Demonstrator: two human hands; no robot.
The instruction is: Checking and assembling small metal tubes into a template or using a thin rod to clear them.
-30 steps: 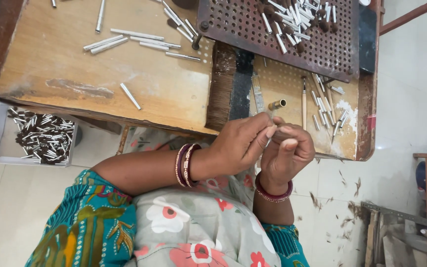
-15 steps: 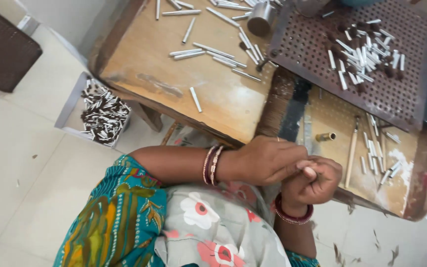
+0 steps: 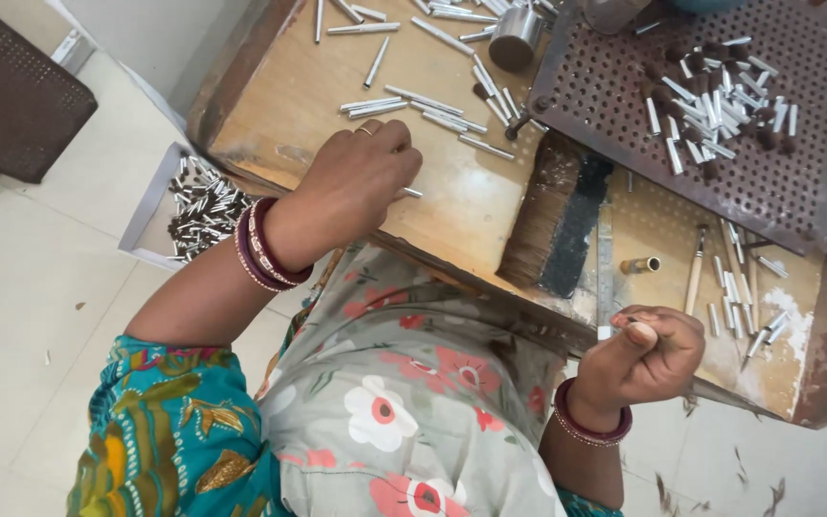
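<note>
- Workbench (image 3: pixel 289 105) of worn wood stood over pale floor tiles (image 3: pixel 11 316).
- Left hand (image 3: pixel 361 182) pinched a thin silver tube (image 3: pixel 413 192); right hand (image 3: pixel 648 354) was fisted, contents unclear.

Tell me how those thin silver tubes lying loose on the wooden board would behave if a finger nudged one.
The silver tubes look round and smooth, so one would probably roll across the flat wooden board rather than stay put. They seem thin and metallic, so likely stiff and light. The left hand rests on the board over one tube, which suggests that a fingertip grip is needed; they may be slippery.
</note>
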